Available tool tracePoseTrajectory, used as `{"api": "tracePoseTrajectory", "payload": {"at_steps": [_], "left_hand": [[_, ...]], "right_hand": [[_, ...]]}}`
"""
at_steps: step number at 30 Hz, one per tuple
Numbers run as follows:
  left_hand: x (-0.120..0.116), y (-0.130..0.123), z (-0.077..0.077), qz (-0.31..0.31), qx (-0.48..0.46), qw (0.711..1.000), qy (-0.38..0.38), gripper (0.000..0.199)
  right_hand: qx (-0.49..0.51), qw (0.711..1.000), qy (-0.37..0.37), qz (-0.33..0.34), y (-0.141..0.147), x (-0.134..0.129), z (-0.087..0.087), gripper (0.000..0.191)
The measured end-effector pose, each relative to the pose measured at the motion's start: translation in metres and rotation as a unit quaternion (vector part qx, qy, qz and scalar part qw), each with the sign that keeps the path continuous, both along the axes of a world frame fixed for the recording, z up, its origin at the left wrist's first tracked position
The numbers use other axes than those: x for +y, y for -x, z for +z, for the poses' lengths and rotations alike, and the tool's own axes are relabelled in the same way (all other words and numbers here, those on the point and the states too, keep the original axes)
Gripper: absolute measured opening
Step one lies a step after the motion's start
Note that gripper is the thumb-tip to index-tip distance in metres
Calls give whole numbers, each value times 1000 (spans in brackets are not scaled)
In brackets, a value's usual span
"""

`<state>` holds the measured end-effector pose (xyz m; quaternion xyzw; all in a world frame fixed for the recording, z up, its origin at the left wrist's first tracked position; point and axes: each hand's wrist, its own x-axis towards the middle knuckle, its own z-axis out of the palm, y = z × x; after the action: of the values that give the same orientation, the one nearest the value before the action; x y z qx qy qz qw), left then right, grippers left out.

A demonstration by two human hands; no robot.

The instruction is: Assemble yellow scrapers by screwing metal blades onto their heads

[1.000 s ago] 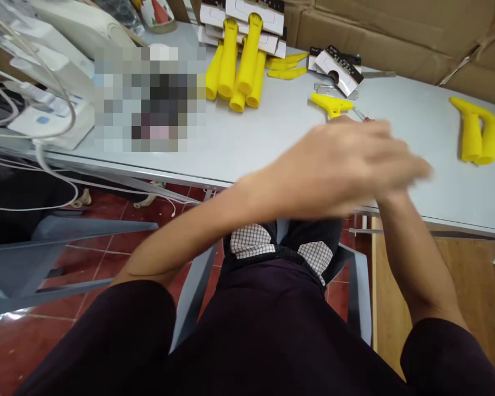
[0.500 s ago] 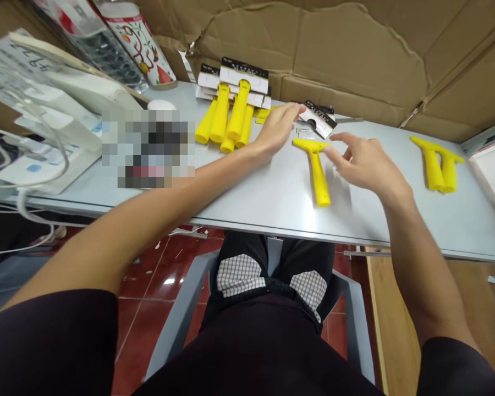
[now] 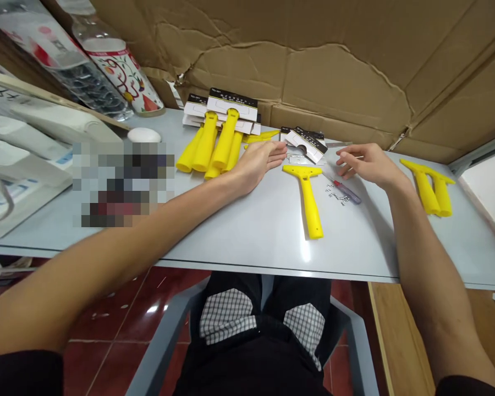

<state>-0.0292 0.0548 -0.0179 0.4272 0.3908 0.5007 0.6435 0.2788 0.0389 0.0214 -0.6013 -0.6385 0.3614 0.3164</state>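
Observation:
A yellow scraper handle [image 3: 310, 209] lies on the desk between my hands, its wide head toward the back. My left hand [image 3: 258, 164] rests on edge to its left, fingers stretched out and holding nothing, beside several yellow scrapers [image 3: 223, 144] with black-and-white card sleeves [image 3: 233, 105]. To the right, my right hand [image 3: 367, 164] is open with loosely bent fingers and nothing visible in it. A small screwdriver [image 3: 347, 191] and several tiny screws [image 3: 338, 196] lie just below that hand. Behind the handle are a card sleeve [image 3: 309, 144] and thin metal pieces [image 3: 297, 159].
Two yellow scraper handles [image 3: 431, 190] lie at the right. On the left stand plastic bottles [image 3: 115, 71], white devices [image 3: 53, 118] and a white rounded object [image 3: 144, 135]. A cardboard wall [image 3: 313, 66] closes off the back of the desk [image 3: 239, 236].
My right hand has drawn back from the yellow scraper handle, and the screwdriver and screws now show. My left hand stays near the card sleeves. The camera view has shifted.

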Motion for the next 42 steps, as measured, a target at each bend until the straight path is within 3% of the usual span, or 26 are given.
{"api": "tracePoseTrajectory", "payload": {"at_steps": [2,6,9,13,17,24,26,28,30,32,39,42], "left_hand": [[-3,0,2,8,-15,1000,7,30],[-6,-2,1,80,-50,996,-3,41],[-7,-4,-3,128,-60,990,-19,44],[-8,-7,-8,135,-61,988,-36,42],[-7,-8,-9,129,-61,989,-37,42],[-5,-7,-10,162,-70,984,-33,41],[-6,-6,-10,180,-75,980,-35,40],[-8,-5,-10,199,-76,976,-41,38],[-9,-4,-11,219,-67,972,-47,36],[-9,-4,-12,238,-49,969,-48,34],[-3,-2,-16,236,18,970,-55,25],[-2,-1,-13,170,80,980,-65,28]], "right_hand": [[16,1000,-19,-1,-1,1,-1,54],[158,987,-2,21,3,4,-6,65],[183,983,-4,15,1,-3,-8,68],[21,1000,-6,9,-15,-31,-5,50],[-68,996,21,46,-31,-54,-8,50],[-111,992,-4,61,-40,-42,-13,42],[-71,997,-3,39,-41,-35,-15,46],[66,998,-9,9,-41,-29,-20,51],[220,975,-12,-14,-42,-24,-27,53],[303,953,0,-26,-43,-21,-33,53],[264,964,-16,-31,-45,-22,-43,50],[178,982,-44,-42,-39,-20,-46,47]]}}
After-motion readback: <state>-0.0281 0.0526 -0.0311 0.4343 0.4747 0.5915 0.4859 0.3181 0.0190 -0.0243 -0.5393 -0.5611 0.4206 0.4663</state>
